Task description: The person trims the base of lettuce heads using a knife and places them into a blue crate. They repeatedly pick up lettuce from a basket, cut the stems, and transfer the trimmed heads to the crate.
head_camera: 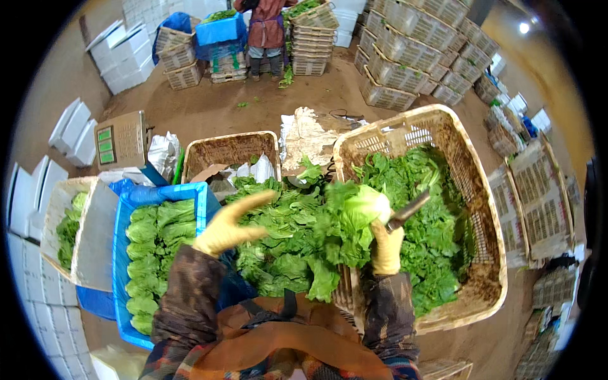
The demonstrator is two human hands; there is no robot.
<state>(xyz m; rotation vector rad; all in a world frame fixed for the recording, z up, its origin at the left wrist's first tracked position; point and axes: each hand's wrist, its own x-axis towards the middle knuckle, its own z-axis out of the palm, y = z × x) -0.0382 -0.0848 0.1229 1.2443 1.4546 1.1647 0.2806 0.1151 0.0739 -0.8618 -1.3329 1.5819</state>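
Note:
My right hand (387, 249), in a pale yellow glove, grips a knife (409, 210) whose blade points up and right. A leafy lettuce head (368, 202) is held against the same hand, its pale base toward the thumb and its leaves hanging left. My left hand (232, 227), gloved alike, is empty with thumb and fingers spread. It hovers between a blue-lined crate (202, 202) and a heap of loose lettuce leaves (285, 237). Rows of trimmed lettuce heads (145, 266) lie in the blue-lined crate.
A large dirty plastic crate (491, 247) at right holds more greens. A smaller crate (232, 138) and a digital scale (121, 140) stand ahead. Stacked crates (408, 47) rise at the back right. A person (266, 28) stands at the back. White foam boxes (42, 266) line the left.

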